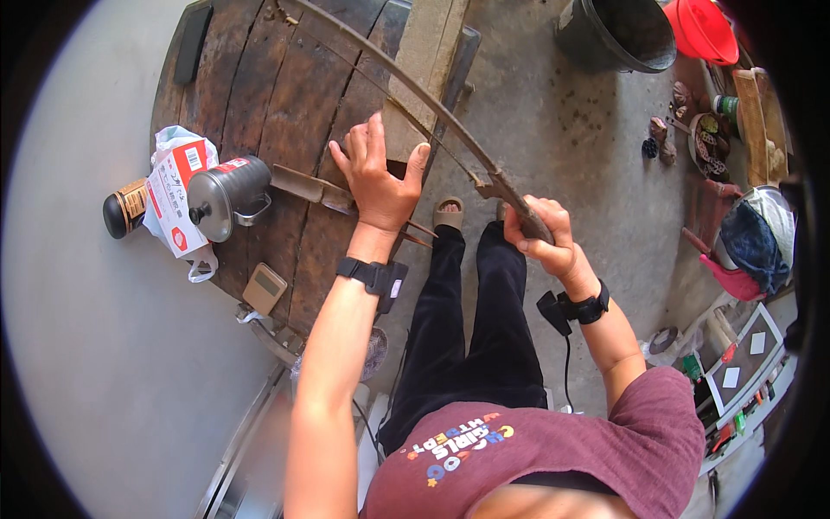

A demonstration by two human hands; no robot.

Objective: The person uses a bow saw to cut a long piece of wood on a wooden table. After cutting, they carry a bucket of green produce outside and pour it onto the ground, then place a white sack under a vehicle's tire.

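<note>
In the head view, the maroon shirt [562, 441] lies nearest, with the dark trousers [441, 303] beyond it. The right hand [549, 235] is closed around the near end of a bow-shaped saw [432, 103], which slants away to the upper left over the plank [430, 35] and the counter [285, 86]. The left hand [380, 182] is open and empty, fingers spread, just beside the line of the blade [409, 115]; whether its palm presses on anything I cannot tell.

The main risk, I judge, is to that left hand: if the blade skips or twists, the thumb and fingertips are close enough to be cut. The plank could also slide if nothing else pins it, and the cord [568, 368] hanging from the right wrist might snag on a long pull.

The plank lies along the counter's right edge, with a sandalled foot [449, 214] near below — a dropped piece could land there. To the right, bare floor [553, 130] gives the right arm room, as far as the black bucket [618, 35]. On the left there is less: the metal pot [238, 190] and the box [177, 203] crowd the counter's far side.
</note>
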